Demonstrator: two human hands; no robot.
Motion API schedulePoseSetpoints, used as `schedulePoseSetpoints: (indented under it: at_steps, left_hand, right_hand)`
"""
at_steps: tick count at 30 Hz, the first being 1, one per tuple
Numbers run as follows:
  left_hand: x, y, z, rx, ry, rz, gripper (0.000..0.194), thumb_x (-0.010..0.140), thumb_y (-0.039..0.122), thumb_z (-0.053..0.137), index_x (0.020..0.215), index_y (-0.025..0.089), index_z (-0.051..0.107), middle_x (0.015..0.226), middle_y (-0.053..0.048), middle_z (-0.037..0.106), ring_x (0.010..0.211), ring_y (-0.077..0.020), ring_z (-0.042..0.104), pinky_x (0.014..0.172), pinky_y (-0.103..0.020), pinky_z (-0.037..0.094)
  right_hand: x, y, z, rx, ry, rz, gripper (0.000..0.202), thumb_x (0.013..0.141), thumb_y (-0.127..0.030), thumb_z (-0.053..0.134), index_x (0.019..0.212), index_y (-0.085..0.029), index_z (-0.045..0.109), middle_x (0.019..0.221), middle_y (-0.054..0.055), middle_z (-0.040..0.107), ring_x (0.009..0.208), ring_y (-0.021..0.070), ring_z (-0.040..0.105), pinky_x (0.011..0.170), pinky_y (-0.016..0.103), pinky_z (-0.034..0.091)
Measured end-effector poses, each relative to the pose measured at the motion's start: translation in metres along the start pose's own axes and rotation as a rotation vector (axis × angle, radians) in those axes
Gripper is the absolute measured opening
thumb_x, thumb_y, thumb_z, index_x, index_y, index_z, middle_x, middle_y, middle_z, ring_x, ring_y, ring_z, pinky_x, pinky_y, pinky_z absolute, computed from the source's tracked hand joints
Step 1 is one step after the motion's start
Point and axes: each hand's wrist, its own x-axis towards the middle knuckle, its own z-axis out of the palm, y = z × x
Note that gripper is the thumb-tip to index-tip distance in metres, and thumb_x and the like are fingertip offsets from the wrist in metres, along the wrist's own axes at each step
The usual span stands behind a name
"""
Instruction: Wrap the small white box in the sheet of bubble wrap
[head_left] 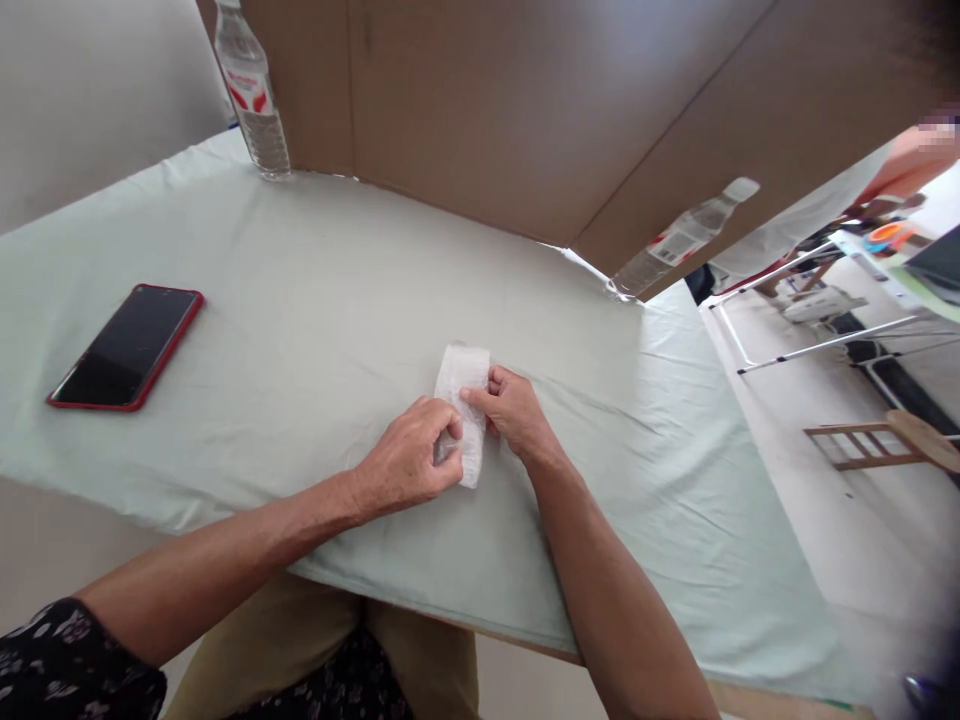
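Note:
A whitish, crinkled, slightly see-through strip, perhaps wrapping film or bubble wrap, is between my hands near the table's front edge. My left hand is curled at the strip's lower left side, with thumb and forefinger closed over its edge. From the right, my right hand pinches the strip, thumb on top and fingers at the side and underneath. Whether anything is wrapped inside the strip cannot be made out.
A red-cased phone lies on the pale green tablecloth at the left. Cardboard panels stand along the back, with one bottle at left and another at right. Beyond are a wooden stool and a white-framed table.

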Motion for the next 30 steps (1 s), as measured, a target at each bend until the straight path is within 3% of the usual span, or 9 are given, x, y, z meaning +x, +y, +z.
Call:
schedulePoseSetpoints:
  at_steps: [4, 8, 11, 15, 20, 23, 26, 30]
  left_hand:
    - [-0.001, 0.0, 0.0, 0.002, 0.003, -0.01, 0.046, 0.075, 0.012, 0.056, 0.12, 0.023, 0.054, 0.115, -0.008, 0.058, 0.097, -0.0202, 0.058, 0.077, -0.03, 0.052]
    - [-0.001, 0.0, -0.001, 0.029, -0.029, 0.02, 0.031, 0.078, 0.012, 0.055, 0.107, 0.021, 0.064, 0.112, -0.009, 0.057, 0.096, -0.0195, 0.059, 0.076, -0.029, 0.053]
    - [0.0, 0.0, -0.002, 0.041, -0.012, 0.037, 0.031, 0.078, 0.011, 0.055, 0.105, 0.02, 0.065, 0.108, -0.008, 0.06, 0.097, -0.02, 0.06, 0.084, -0.032, 0.053]
    - [0.0, 0.0, -0.001, 0.067, -0.002, -0.003, 0.03, 0.076, 0.013, 0.057, 0.104, 0.02, 0.065, 0.107, -0.008, 0.059, 0.094, -0.0201, 0.061, 0.081, -0.032, 0.053]
    - [-0.003, -0.001, 0.003, 0.189, 0.177, 0.012, 0.034, 0.073, 0.018, 0.063, 0.107, 0.018, 0.059, 0.107, -0.011, 0.057, 0.105, -0.027, 0.056, 0.093, -0.042, 0.049]
    - [-0.004, -0.002, 0.003, 0.174, 0.254, -0.01, 0.05, 0.07, 0.02, 0.068, 0.117, 0.016, 0.052, 0.115, -0.014, 0.056, 0.113, -0.0301, 0.053, 0.099, -0.047, 0.046]
    - [-0.003, -0.003, 0.001, 0.07, 0.195, -0.006, 0.059, 0.072, 0.02, 0.07, 0.127, 0.017, 0.048, 0.131, -0.017, 0.05, 0.127, -0.0307, 0.047, 0.108, -0.049, 0.042]
    - [-0.002, -0.005, -0.003, -0.067, 0.046, -0.068, 0.029, 0.071, 0.011, 0.065, 0.098, 0.02, 0.059, 0.139, -0.015, 0.048, 0.134, -0.0293, 0.046, 0.101, -0.042, 0.048]
  right_hand:
    - [0.003, 0.006, 0.002, 0.005, 0.041, -0.067, 0.02, 0.066, -0.035, 0.067, 0.07, -0.019, 0.055, 0.062, -0.005, 0.052, 0.056, 0.0096, 0.043, 0.05, 0.023, 0.034]
    - [0.004, 0.006, 0.003, -0.024, 0.084, -0.149, 0.019, 0.068, -0.034, 0.067, 0.07, -0.019, 0.056, 0.065, -0.004, 0.052, 0.062, 0.0111, 0.045, 0.055, 0.024, 0.037]
    - [-0.001, 0.001, 0.002, 0.079, 0.007, -0.196, 0.022, 0.07, -0.035, 0.068, 0.083, -0.019, 0.062, 0.075, -0.003, 0.061, 0.069, 0.013, 0.053, 0.065, 0.026, 0.044]
    - [-0.014, -0.008, -0.001, 0.187, -0.099, -0.213, 0.027, 0.074, -0.036, 0.071, 0.096, -0.021, 0.064, 0.088, 0.0, 0.069, 0.079, 0.0151, 0.062, 0.074, 0.029, 0.05]
    - [-0.042, -0.012, -0.005, 0.006, -0.09, -0.351, 0.012, 0.082, -0.031, 0.068, 0.089, -0.021, 0.067, 0.089, 0.001, 0.071, 0.087, 0.0177, 0.066, 0.083, 0.032, 0.051]
    - [-0.061, -0.009, -0.009, -0.167, -0.085, -0.461, 0.007, 0.085, -0.028, 0.064, 0.088, -0.022, 0.067, 0.095, 0.003, 0.073, 0.093, 0.0194, 0.067, 0.09, 0.035, 0.05]
    - [-0.074, -0.003, -0.012, -0.269, -0.126, -0.559, 0.006, 0.088, -0.025, 0.062, 0.091, -0.023, 0.066, 0.112, 0.006, 0.073, 0.107, 0.0208, 0.067, 0.098, 0.039, 0.049]
    - [-0.08, 0.012, -0.015, -0.404, -0.144, -0.721, 0.023, 0.082, -0.025, 0.071, 0.104, -0.024, 0.064, 0.126, 0.011, 0.068, 0.123, 0.0241, 0.061, 0.105, 0.045, 0.046]
